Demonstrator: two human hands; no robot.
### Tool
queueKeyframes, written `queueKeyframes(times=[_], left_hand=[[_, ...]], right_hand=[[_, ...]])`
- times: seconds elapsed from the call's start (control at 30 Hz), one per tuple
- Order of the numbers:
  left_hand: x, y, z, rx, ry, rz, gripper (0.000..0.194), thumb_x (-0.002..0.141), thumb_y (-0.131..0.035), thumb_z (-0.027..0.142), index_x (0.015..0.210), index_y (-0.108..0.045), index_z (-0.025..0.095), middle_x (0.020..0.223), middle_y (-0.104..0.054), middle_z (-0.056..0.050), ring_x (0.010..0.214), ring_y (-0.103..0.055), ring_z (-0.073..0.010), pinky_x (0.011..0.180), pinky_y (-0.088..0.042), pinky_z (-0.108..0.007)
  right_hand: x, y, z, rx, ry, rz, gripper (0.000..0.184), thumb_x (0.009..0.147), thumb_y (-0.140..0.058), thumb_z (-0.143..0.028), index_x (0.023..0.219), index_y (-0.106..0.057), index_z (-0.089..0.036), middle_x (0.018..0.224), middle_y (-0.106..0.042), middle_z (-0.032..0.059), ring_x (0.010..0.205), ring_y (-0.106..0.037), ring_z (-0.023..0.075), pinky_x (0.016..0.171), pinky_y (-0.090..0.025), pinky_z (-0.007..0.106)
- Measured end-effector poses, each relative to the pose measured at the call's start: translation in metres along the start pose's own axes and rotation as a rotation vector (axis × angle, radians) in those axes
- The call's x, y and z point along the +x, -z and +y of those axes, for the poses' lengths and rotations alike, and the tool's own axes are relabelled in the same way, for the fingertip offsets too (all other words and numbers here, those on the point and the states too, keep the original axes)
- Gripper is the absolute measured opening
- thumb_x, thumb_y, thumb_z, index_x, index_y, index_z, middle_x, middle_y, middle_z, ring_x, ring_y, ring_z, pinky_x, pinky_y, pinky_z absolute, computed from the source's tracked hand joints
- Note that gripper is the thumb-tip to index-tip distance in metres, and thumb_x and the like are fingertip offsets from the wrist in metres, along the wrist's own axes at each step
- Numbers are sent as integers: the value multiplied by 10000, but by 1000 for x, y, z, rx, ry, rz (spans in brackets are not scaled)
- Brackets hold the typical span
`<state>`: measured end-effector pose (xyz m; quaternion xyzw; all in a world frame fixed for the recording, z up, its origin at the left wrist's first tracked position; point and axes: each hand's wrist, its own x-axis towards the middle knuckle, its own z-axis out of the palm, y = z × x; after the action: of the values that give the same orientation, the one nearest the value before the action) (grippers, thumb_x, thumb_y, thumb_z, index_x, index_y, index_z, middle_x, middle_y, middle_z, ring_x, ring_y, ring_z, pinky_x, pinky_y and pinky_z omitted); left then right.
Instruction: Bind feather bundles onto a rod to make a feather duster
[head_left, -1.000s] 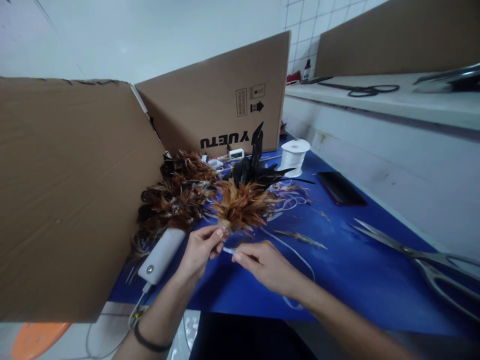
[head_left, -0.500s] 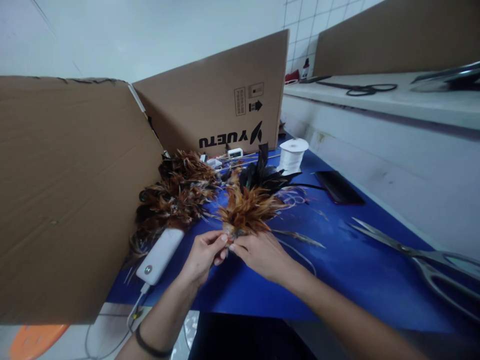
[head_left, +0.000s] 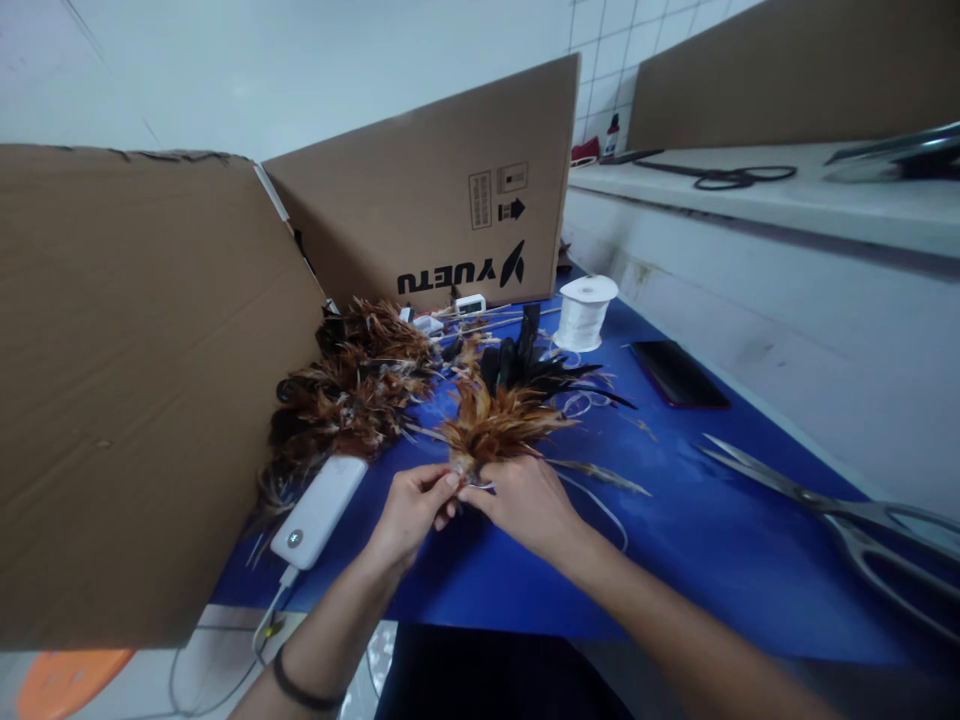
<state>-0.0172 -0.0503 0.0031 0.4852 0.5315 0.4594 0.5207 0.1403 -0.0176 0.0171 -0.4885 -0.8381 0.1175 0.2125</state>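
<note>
My left hand (head_left: pixel 415 508) pinches the bound base of a bunch of feathers (head_left: pixel 506 420) between thumb and fingers. The feathers are orange-brown near the base, with long black ones fanning out behind. Close beside it, my right hand (head_left: pixel 525 500) is closed at the same base. A bit of white string (head_left: pixel 616 520) shows between its thumb and forefinger and again on the table to its right; the fingers hide part of it. A white spool (head_left: pixel 585 312) stands upright behind the bunch.
Piles of brown feathers (head_left: pixel 341 400) lie on the left, near a white power bank (head_left: pixel 319 515) with a cable. Large scissors (head_left: pixel 814 500) and a dark phone (head_left: pixel 679 373) rest on the blue table (head_left: pixel 675 580) at right. Cardboard panels (head_left: pixel 450 190) stand at the left and back.
The feather bunch has turned slightly in my fingers, and its black feathers point more upright. My right hand has shifted slightly up at the base, showing some string there.
</note>
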Motion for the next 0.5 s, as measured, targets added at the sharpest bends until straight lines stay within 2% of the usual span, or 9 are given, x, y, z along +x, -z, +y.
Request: queueKeyframes(times=[0.13, 0.23, 0.5], left_hand=[[2, -1, -3, 25, -16, 23, 339, 731, -617, 427, 727, -626, 89, 528, -470, 11, 447, -395, -56, 396, -299, -180], [3, -2, -4, -1, -11, 41, 339, 713, -633, 428, 723, -632, 89, 527, -466, 12, 465, -406, -64, 409, -325, -185], [5, -4, -6, -142, 44, 26, 316, 697, -660, 406, 722, -629, 93, 511, -461, 22, 450, -385, -52, 409, -297, -177]], right_hand=[[3, -1, 5, 189, -24, -30, 348, 793, -533, -385, 525, -602, -175, 513, -589, 3, 484, -464, 99, 468, -239, 228], [3, 0, 9, 248, -3, -9, 339, 810, -506, -335, 525, -575, -166, 509, -557, -9, 475, -407, 85, 471, -223, 224], [-3, 3, 13, 389, 75, -131, 268, 812, -494, -332, 663, -671, -198, 559, -578, -23, 499, -438, 88, 505, -254, 223]])
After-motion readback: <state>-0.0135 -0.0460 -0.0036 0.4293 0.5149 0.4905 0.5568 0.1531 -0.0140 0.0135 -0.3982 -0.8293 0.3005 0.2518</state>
